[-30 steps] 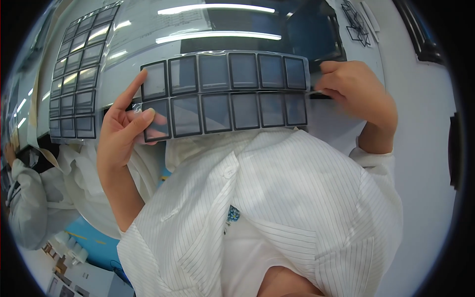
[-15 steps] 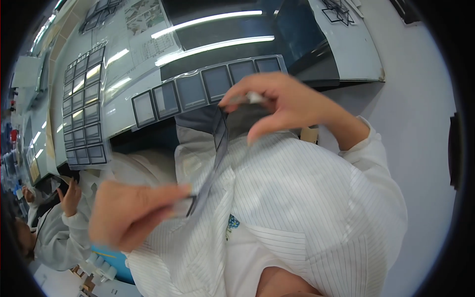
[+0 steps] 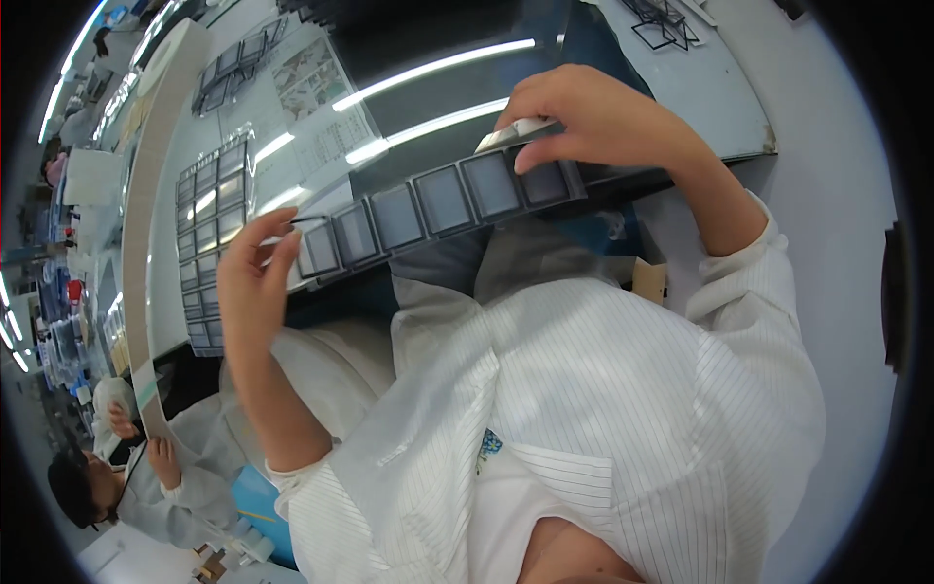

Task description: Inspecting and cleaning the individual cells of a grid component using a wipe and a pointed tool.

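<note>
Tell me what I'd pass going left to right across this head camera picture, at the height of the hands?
Tray of dark squares lying on the bench → left hand → held strip tray of dark square cells → right hand → bare white surface.

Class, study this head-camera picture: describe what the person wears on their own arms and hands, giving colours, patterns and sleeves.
Both hands are bare, with no gloves, rings or watch to be seen. The left hand and right hand come out of long sleeves of a white garment with fine dark pinstripes. The left sleeve is pushed back, leaving the forearm uncovered; the right sleeve ends in a plain cuff nearer the wrist.
</note>
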Tool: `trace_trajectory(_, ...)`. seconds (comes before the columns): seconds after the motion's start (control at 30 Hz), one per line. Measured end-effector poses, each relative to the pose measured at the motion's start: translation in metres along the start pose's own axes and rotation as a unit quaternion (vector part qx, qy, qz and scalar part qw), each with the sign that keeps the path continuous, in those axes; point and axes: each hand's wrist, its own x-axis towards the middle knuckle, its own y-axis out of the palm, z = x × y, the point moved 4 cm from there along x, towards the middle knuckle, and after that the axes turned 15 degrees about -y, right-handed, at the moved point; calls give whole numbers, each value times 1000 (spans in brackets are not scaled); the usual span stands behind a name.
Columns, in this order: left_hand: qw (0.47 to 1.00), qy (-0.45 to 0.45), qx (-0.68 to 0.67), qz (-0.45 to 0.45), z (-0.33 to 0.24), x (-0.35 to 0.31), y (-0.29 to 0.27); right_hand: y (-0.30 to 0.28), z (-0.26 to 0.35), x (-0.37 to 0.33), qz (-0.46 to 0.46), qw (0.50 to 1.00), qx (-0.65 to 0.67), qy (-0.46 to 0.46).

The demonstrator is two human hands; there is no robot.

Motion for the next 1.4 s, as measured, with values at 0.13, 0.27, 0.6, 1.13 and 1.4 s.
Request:
trace_trajectory(0.13, 944, 212, 245, -62, -39, -28, 28, 17, 22, -12, 64, 993, -70, -63)
trace_trajectory(0.27, 914, 208, 348, 0, -37, -33, 47, 23, 42, -18, 120, 975, -167, -82)
trace_trajectory(0.6, 908, 238, 278, 202, -83, 41, -3, -12, 25, 0, 112, 975, -126, -145)
trace_trajectory(1.13, 919, 135, 330, 170, -143, 134, -63, -87, -11, 31, -148, 929, -332, -70)
trace_trajectory(1.4, 818, 444, 309, -195, -211, 221, -73, -162, -108, 102, -311, 804, -493, -118)
